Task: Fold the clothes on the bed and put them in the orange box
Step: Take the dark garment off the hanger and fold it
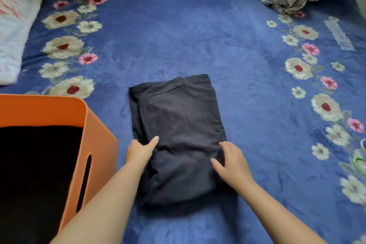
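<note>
While both forearms reach in from the near edge, the left hand point(141, 149) grips the left side of the dark folded T-shirt point(178, 134), thumb on top and fingers tucked under the cloth. The right hand point(230, 159) rests on the right side with its fingers slipping beneath the edge; whether its grip is clenched on the fabric I cannot tell. The shirt lies in the middle of the bed's blue floral blanket point(198, 35), already folded into a compact rectangle, collar at the far end. Folding looks finished; the lift seems to be starting. Next the bundle must be raised level and carried left into the orange box point(95, 125), which stands just beside it and already holds dark cloth point(35, 160).
</note>
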`<state>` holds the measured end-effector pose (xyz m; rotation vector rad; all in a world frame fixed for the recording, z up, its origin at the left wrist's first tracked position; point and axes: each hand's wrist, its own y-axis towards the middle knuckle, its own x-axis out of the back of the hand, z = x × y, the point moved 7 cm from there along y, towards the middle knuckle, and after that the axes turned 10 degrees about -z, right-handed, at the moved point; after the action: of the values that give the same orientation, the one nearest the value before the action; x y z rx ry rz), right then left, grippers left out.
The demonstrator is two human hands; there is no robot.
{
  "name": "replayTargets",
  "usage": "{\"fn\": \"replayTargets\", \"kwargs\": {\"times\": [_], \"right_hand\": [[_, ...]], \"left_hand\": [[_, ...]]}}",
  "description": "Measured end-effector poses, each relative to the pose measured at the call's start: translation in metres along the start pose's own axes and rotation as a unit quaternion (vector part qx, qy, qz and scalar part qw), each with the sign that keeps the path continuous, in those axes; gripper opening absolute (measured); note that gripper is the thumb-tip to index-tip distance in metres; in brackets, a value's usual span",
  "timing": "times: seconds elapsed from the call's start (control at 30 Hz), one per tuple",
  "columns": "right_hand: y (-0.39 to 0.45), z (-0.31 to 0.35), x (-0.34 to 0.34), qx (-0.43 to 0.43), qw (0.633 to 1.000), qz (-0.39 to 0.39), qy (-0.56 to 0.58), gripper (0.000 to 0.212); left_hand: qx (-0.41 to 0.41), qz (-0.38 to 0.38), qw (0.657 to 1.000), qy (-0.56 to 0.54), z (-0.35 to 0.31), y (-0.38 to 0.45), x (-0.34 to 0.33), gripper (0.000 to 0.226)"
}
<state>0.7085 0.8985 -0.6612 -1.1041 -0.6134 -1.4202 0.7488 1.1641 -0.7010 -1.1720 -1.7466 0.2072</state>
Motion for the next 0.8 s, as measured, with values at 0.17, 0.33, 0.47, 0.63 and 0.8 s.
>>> {"fn": "replayTargets", "kwargs": {"times": [0.17,0.33,0.47,0.63,0.8], "right_hand": [[0.024,-0.04,-0.012,-0.17,0.98,-0.01,0.099,0.052],[0.054,-0.034,-0.016,-0.175,0.969,-0.04,0.17,0.043],[0.088,-0.026,-0.019,-0.212,0.94,-0.032,0.264,0.042],[0.127,-0.017,-0.017,-0.21,0.938,-0.03,0.275,0.052],[0.153,-0.003,-0.01,-0.145,0.974,-0.067,0.162,0.038]], "left_hand": [[-0.019,-0.131,0.99,0.051,-0.01,0.01,0.007,0.082],[-0.03,0.004,0.99,-0.135,-0.033,0.047,-0.011,0.078],[-0.032,0.045,0.963,-0.264,-0.067,0.054,-0.007,0.033],[-0.152,-0.094,0.978,-0.107,-0.093,0.048,0.012,0.048],[-0.198,-0.086,0.962,-0.167,-0.11,0.033,0.007,0.019]]}}
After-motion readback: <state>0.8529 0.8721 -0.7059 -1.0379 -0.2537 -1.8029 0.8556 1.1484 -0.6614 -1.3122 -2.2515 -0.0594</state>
